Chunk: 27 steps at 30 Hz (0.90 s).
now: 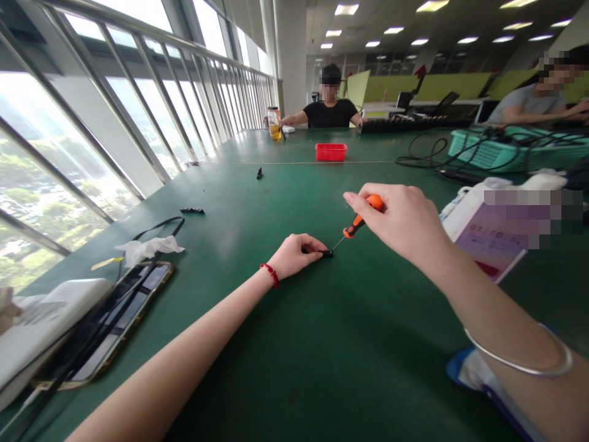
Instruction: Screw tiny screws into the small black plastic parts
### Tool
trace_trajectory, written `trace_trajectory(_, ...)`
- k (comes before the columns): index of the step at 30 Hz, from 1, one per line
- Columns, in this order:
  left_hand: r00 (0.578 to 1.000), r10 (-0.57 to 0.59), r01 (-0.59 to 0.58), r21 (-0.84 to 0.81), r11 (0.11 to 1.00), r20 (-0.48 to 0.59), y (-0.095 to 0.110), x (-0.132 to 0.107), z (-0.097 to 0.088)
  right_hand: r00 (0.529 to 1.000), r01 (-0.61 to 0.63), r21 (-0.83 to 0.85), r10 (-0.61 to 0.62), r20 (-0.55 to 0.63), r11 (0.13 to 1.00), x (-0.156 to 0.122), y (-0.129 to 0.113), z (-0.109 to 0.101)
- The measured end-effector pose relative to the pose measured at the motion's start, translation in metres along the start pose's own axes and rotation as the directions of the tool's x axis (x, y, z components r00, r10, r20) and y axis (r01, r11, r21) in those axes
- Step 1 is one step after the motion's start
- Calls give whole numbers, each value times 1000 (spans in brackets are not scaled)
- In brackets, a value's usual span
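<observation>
Head view: our left hand (294,256) pinches a small black part (328,253) at its fingertips, our right hand (407,220) grips a screwdriver (356,223) angled down at it. Piece looks skinny, so a skid could jab our left hand.

Red tray (331,153) on green table (294,202); smartphone (134,310) left, teal basket (478,153) right.

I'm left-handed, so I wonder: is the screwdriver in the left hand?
No, the right hand holds the screwdriver, while the left hand holds a small black piece.
</observation>
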<state>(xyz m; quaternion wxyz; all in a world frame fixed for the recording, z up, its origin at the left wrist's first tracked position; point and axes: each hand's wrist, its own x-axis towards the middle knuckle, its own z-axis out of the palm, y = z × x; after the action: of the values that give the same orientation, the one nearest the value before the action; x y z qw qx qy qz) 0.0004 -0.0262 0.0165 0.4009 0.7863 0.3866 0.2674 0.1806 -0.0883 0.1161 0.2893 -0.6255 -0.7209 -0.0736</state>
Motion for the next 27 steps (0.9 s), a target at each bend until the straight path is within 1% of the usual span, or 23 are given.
trace_trajectory(6,999,-32,33,8,999,-28,1,-2,-3,1000,11,70,-11,-2,998,-1,-1,3)
trace_trajectory(11,999,-33,33,-2,999,-34,1,-2,-4,1000,10,32,-9,-24,999,-1,0,6)
trace_trajectory(16,999,-48,48,-20,999,-15,1,-1,-4,999,17,68,-14,-47,998,-1,-1,5)
trace_trajectory(21,999,-53,53,4,999,-1,1,-1,-6,1000,-9,12,9,-7,1000,-2,-2,4)
trace_trajectory(27,998,-61,61,-26,998,6,0,-1,-6,999,-3,39,5,-47,999,-1,-1,5)
